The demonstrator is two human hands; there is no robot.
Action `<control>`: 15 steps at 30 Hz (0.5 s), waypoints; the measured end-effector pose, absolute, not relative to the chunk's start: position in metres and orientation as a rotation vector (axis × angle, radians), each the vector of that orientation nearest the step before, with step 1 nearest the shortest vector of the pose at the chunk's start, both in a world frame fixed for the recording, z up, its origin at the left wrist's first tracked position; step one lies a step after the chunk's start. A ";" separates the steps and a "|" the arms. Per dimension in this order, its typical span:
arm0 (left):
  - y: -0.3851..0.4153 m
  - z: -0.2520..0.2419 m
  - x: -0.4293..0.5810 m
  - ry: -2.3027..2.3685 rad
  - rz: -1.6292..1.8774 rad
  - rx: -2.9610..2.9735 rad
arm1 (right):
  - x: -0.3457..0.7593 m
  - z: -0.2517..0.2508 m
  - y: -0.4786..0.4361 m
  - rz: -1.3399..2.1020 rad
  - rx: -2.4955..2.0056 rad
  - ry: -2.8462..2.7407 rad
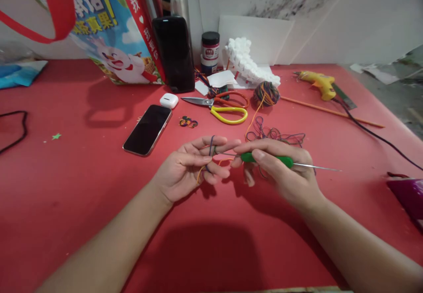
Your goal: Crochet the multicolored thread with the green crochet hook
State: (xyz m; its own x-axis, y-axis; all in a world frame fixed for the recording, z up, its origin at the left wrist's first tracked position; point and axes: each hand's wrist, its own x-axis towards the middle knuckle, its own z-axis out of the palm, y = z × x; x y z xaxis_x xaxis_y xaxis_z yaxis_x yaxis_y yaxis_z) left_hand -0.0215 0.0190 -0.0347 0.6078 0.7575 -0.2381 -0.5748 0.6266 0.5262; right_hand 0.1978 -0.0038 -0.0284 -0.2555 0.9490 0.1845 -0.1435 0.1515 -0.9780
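Note:
My right hand (pixel 287 163) is closed on a crochet hook (pixel 284 160) with a green handle and thin metal ends. One metal end points left to my left hand (pixel 188 165), the other sticks out to the right. Multicoloured yarn (pixel 211 145) is wound round the fingers of my left hand, and its thumb and finger pinch it near the hook's tip. The small stitch there is too fine to make out. Behind my right hand lie loose yarn loops (pixel 274 134), and an orange strand runs up to a yarn ball (pixel 266 94).
Beyond my hands lie scissors (pixel 228 113), a small crocheted piece (pixel 188 121), a phone (pixel 147 130) and a white earbud case (pixel 169 100). A yellow glue gun (pixel 317 83) with its cord and a thin orange stick (pixel 330 109) lie right. A bag (pixel 122 42) stands back left.

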 end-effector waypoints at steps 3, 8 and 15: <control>0.018 -0.034 -0.016 0.571 0.856 0.466 | 0.197 -0.032 -0.004 1.286 -0.814 -1.360; 0.016 -0.033 -0.006 0.663 1.038 0.475 | 0.189 -0.035 -0.012 0.894 -0.802 -1.569; 0.006 -0.031 0.008 0.778 1.095 0.419 | 0.169 -0.042 -0.024 0.112 -0.936 -2.150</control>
